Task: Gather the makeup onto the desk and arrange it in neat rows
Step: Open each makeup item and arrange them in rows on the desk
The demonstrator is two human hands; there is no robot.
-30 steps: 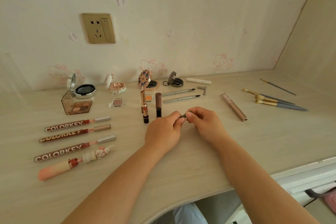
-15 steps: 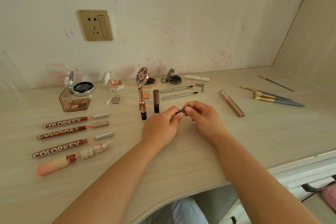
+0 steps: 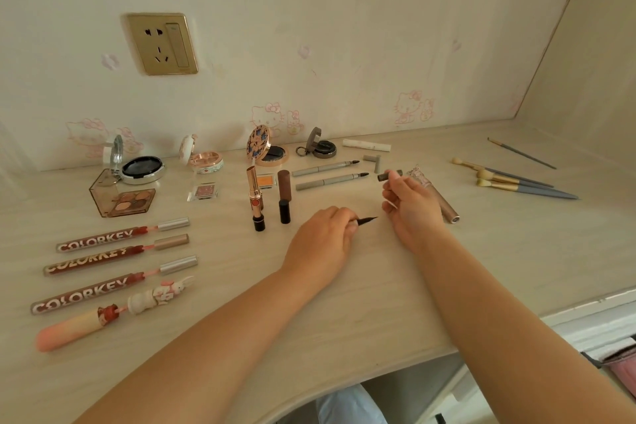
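The left hand had its fingers clamped on a liner pen — only the dark pointed tip showed, the barrel hidden in the fist, low over the bench; the right hand, apart from it, pinched a grey cap, its lower end covered by the fingers; behind, an open compact held a dark pan; an open clear palette held brown shadows — shades hard to tell.
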